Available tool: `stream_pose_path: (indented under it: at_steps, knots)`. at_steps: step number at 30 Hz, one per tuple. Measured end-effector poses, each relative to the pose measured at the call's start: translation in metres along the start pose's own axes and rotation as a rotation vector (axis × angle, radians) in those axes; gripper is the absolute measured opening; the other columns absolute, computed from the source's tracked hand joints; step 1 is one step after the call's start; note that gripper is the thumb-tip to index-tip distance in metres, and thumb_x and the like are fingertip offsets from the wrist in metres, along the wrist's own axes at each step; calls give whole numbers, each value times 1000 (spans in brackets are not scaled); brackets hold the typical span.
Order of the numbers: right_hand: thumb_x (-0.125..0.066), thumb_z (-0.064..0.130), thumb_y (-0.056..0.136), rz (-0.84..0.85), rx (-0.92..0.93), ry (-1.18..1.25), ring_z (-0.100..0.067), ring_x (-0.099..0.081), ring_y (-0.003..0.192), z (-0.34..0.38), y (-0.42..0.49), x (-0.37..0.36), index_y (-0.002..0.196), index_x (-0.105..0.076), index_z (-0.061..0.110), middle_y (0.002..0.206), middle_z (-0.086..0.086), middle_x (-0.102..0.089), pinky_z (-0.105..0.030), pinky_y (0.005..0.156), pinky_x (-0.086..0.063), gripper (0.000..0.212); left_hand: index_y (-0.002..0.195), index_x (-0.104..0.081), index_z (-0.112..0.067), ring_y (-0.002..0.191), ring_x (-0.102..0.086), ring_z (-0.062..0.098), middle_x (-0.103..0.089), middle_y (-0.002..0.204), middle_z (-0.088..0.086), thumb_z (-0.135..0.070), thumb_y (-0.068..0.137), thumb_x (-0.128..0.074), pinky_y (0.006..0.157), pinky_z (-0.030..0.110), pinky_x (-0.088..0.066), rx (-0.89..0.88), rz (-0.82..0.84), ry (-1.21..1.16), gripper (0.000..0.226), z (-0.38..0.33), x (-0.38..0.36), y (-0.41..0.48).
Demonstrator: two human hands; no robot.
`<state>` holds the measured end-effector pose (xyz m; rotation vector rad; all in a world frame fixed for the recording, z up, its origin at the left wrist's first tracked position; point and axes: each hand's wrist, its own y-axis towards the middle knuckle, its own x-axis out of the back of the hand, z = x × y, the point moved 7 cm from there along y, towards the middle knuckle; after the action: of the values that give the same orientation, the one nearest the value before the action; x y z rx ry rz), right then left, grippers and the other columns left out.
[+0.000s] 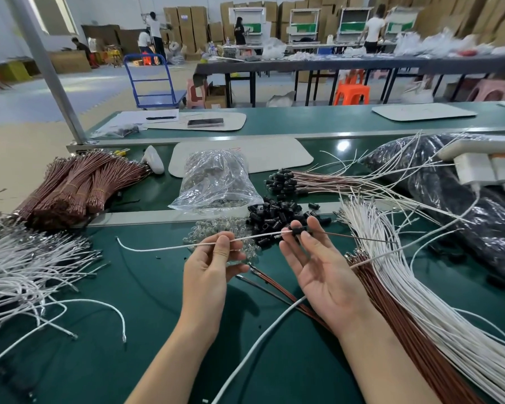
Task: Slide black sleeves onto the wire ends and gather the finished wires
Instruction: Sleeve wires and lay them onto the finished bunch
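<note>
At the centre of the frame the left hand is pinching a white wire between thumb and forefinger, its free end trailing off to the left above the green table. Just to the right, the right hand is turning palm up and gripping a black sleeve at its fingertips, the other fingers staying loose. The white wire's near end is meeting this sleeve, and a thin brown wire is running out of it toward the right. Right behind the hands a heap of loose black sleeves is lying on the table, beside a clear plastic bag. Farther back, right of centre, finished wires capped in black are lying gathered side by side. A fan of white and brown wires is spreading across the lower right, and tied brown bundles are sitting at the left
</note>
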<state>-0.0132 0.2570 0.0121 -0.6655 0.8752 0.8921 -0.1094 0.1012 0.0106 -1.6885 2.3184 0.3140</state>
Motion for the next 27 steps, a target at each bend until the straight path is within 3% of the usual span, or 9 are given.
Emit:
stream_pose_path:
  at_steps: [10,19,27]
  knots:
    - [-61,0,87,10,-35,18,-26,-73,103,-6,-4,-4,123,-62,14,112,-11,-74,-32,78,-62,39,101,-69,-6,67,-70,13,-74,82,4,-17,99,-57,67,25,-60,178,-10,-265,16,7,2,4]
    - [-63,0,85,4,-3,-55,-27,-72,107,-6,-2,-1,117,-64,13,114,-11,-75,-31,78,-61,34,95,-70,-8,64,-64,8,-71,77,0,-27,92,-62,62,21,-57,76,-10,-99,21,-3,5,4]
    - [-64,-1,83,30,13,-122,-27,-73,105,-3,-2,-2,111,-71,12,119,-12,-73,-30,77,-61,31,92,-67,-5,61,-64,8,-71,76,3,-30,93,-62,61,22,-58,168,-7,-182,25,2,4,5]
